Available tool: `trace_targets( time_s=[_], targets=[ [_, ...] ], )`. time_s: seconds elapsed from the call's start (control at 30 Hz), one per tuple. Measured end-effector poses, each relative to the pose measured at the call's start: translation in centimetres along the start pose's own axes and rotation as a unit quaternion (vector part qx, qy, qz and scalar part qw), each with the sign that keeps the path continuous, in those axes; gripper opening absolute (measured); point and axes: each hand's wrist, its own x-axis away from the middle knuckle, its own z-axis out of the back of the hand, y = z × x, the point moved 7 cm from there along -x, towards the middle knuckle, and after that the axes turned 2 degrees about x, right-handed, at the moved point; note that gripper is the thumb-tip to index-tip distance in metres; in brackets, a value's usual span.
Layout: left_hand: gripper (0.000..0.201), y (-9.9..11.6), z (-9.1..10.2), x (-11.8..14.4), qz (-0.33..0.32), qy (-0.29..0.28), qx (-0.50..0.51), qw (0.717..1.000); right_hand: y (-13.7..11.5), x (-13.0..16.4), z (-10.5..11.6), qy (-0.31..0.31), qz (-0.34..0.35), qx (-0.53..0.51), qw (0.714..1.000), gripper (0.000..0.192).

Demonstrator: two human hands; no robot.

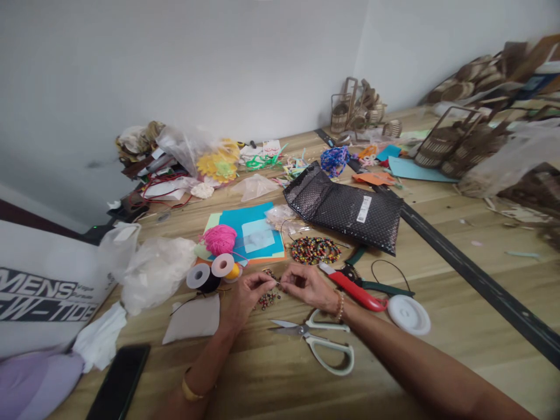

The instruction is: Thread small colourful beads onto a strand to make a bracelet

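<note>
My left hand (248,293) and my right hand (308,286) meet above the table, thumb and fingertips pinched close together. Between them shows a tiny pale glint, too small to name. Loose small beads (268,300) in mixed colours lie just under and between the hands. Behind my right hand is a coil of strung multicoloured beads (315,249). Scissors with pale handles (330,361) lie spread below my right hand, their blades pointing left. A red-handled cutter (356,290) rests beside my right wrist.
Thread spools (199,276), pink yarn (220,240) and a beige pouch (192,319) sit left of the hands. A black bubble mailer (345,204) lies behind. A white round spool (409,315) is at right, a phone (119,382) at front left. Small woven baskets (446,143) stand farther back.
</note>
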Motion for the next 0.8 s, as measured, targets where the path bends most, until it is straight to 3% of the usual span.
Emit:
trace_targets(
  time_s=[0.37, 0.8],
  targets=[
    [0.019, 0.73, -0.26, 0.05, -0.005, -0.002, -0.012, 1.000, 0.42, 0.07, -0.12, -0.002, -0.005, -0.007, 1.000, 0.023],
    [0.017, 0.93, -0.48, 0.20, -0.065, -0.003, -0.080, 0.995, 0.92, 0.05, -0.38, -0.018, -0.032, -0.010, 0.999, 0.021]
  ],
)
